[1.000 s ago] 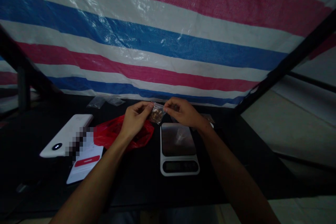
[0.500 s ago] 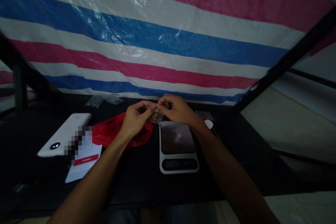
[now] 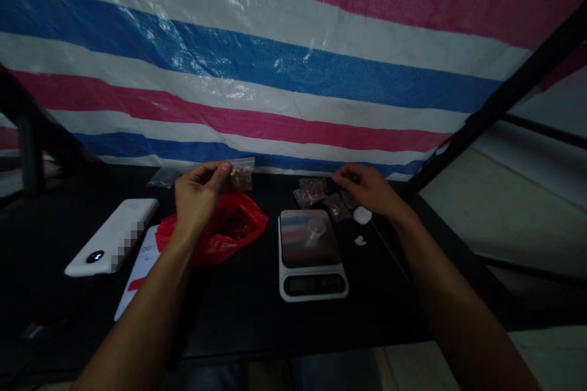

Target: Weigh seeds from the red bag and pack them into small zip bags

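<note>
- Fingers of the left hand [image 3: 199,186] are pinching a small clear plastic bag [image 3: 241,175] of brown pieces by its edge, upper centre of the frame.
- Bag is hanging just right of those fingertips, its top edge tilting slightly, with the left hand far nearer than the right.
- Right hand [image 3: 367,188] is hovering at upper right, fingers loosely open and seemingly empty, near small packets [image 3: 313,191] and a white rounded object [image 3: 362,215].
- Digital kitchen scale [image 3: 312,255] is standing at centre, a clear cup [image 3: 316,229] on its platform, beside a red plastic bag [image 3: 243,220] on the black table [image 3: 238,330].
</note>
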The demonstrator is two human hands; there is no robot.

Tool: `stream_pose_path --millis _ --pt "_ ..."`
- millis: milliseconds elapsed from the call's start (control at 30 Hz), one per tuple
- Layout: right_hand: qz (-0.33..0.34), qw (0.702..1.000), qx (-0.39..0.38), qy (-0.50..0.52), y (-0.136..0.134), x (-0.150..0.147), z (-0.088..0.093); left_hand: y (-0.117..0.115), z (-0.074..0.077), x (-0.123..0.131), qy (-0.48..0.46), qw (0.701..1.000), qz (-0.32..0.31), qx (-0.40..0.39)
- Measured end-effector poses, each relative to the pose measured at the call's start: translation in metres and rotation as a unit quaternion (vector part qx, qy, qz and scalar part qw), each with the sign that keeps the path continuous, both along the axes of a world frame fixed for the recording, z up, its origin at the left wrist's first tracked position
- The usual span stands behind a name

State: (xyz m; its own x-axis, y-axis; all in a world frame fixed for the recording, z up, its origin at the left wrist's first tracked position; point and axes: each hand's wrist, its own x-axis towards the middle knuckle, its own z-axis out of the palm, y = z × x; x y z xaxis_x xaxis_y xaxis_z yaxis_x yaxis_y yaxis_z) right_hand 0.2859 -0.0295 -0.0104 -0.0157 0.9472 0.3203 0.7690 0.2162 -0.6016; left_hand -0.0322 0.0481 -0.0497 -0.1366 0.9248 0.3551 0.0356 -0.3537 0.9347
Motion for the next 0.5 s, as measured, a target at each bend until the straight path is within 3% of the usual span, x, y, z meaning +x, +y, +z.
stream_pose_path --millis 100,233,300,400,500 --pt "-0.044 0.998 -0.042 -0.022 -0.040 0.028 -0.008 -0.002 -0.001 0.010 0.053 0.998 -0.007 0.020" --pt "-0.048 0.982 -0.130 -0.126 -0.086 0.030 -0.030 0.002 -0.009 0.039 0.135 0.986 0.038 0.094" --pt "-0.069 0.973 -0.139 -0.171 -0.099 0.024 -0.041 0.004 -0.013 0.055 0.162 0.980 0.050 0.104" --pt "-0.077 0.965 -0.140 -0.208 -0.106 0.018 -0.053 0.002 -0.017 0.073 0.212 0.973 0.006 0.086" --pt "-0.060 0.963 -0.145 -0.220 -0.107 0.018 -0.060 -0.006 -0.010 0.069 0.260 0.961 -0.045 0.078"
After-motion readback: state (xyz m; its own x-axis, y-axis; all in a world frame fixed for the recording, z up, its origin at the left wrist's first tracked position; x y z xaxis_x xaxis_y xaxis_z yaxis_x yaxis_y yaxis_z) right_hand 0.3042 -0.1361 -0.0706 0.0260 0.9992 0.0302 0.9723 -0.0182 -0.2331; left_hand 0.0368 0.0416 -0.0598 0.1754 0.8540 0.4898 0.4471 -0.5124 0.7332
